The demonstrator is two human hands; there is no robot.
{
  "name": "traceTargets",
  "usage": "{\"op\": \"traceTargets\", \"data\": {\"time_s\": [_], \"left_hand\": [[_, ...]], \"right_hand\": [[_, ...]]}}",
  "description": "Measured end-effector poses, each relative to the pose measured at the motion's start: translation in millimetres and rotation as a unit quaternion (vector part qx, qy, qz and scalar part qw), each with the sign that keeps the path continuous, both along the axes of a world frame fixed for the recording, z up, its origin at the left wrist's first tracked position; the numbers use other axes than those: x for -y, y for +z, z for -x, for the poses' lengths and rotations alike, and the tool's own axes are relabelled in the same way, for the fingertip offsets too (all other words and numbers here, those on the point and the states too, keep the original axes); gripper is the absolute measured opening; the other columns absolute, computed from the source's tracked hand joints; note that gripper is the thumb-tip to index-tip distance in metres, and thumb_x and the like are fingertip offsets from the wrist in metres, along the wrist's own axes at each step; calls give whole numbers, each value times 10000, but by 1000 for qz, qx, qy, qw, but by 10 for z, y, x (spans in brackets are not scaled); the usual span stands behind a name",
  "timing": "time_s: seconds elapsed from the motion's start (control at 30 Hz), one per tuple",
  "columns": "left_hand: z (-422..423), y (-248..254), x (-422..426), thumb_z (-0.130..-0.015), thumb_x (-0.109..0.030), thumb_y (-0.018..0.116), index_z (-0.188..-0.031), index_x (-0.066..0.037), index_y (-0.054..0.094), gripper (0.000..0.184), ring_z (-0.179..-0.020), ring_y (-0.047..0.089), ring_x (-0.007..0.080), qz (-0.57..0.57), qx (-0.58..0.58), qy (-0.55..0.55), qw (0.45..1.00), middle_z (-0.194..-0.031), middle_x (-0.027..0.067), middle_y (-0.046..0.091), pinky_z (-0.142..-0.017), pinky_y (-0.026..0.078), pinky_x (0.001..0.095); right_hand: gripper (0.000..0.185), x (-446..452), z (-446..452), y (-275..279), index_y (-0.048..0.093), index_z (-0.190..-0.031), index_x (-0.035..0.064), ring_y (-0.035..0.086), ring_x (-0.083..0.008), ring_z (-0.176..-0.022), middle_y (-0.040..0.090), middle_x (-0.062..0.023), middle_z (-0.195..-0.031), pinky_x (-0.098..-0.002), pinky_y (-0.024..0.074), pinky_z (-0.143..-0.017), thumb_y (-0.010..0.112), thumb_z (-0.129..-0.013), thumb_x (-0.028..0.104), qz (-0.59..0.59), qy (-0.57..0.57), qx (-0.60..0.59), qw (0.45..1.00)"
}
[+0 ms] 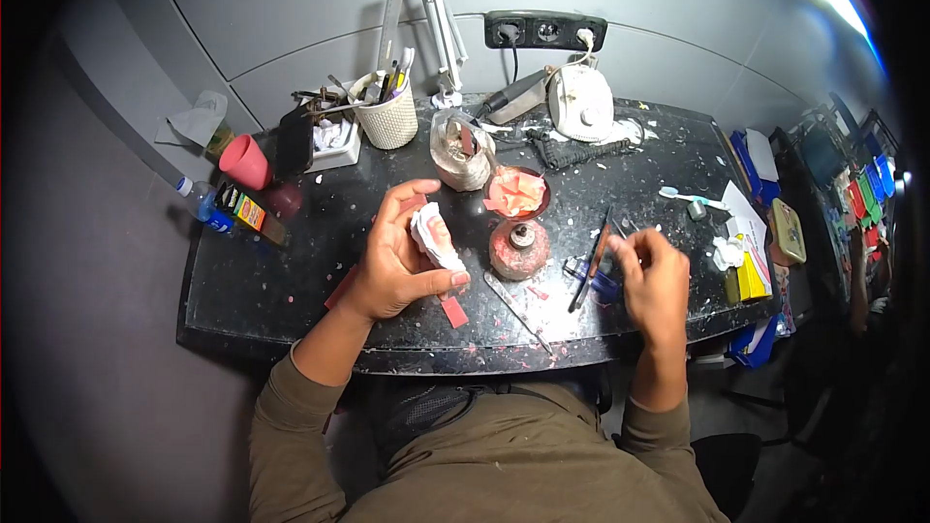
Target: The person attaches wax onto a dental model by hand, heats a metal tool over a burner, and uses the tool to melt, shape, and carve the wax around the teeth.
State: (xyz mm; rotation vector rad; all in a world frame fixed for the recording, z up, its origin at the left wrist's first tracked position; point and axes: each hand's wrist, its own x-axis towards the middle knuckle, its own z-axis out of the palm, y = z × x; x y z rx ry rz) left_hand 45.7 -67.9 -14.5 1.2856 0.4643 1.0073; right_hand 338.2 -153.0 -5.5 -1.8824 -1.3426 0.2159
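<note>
My left hand (395, 271) is closed around a white plaster dental model (436, 237) with pink on its face, raised over the near part of the table. My right hand (659, 276) hovers at the right with thumb and fingers curled together; a thin dark tip shows by them, too small to name. Beside that hand lie dark-handled tools (586, 281) on a blue item. Between the hands stands a pink-stained burner (518, 254), with a metal spatula (518, 315) in front. A flat pink wax piece (453, 311) lies below the model.
Behind the burner are a dish of pink wax scraps (516, 194) and a cloudy jar (460, 150). A tool cup (389, 116), a lamp arm (438, 19) and a white device (581, 102) line the back. Toothbrush (693, 198) at right; bottle (205, 205) at left.
</note>
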Motion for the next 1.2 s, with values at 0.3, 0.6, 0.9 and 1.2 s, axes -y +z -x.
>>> {"op": "traceTargets", "data": {"time_s": [0.3, 0.6, 0.9, 1.2], "left_hand": [[97, -51, 32, -869, -5, 719, -1246, 14, 403, 492, -862, 673, 182, -25, 14, 78, 997, -1000, 132, 607, -683, 638, 339], [-43, -138, 400, -892, 38, 673, -1205, 24, 423, 401, -960, 666, 199, -111, 14, 149, 983, -1038, 137, 605, -813, 626, 355], [-285, -314, 687, -860, 53, 704, -1188, 70, 460, 409, -939, 696, 243, -169, -27, 152, 973, -1042, 174, 628, -807, 609, 336], [-344, -430, 800, -831, 60, 744, -1134, 100, 517, 380, -960, 687, 210, -274, -156, 177, 932, -1058, 169, 629, -818, 588, 302]], "right_hand": [[129, 581, 511, -224, 667, -874, 34, 640, -367, -771, 644, -147, -814, -444, 494, -665, 743, -796, 103, 99, 232, 72, 965], [31, 608, 431, -128, 592, -862, 1, 612, -401, -808, 585, -187, -841, -502, 489, -695, 607, -835, -1, 96, 249, 61, 962], [61, 547, 233, -26, 561, -904, -7, 652, -116, -810, 631, -50, -871, -245, 542, -740, 591, -930, -53, 12, 238, -435, 868], [154, 402, 660, -51, 673, -966, -63, 728, -253, -841, 720, -190, -958, -299, 577, -722, 679, -815, -96, -241, 329, -124, 905]]}}
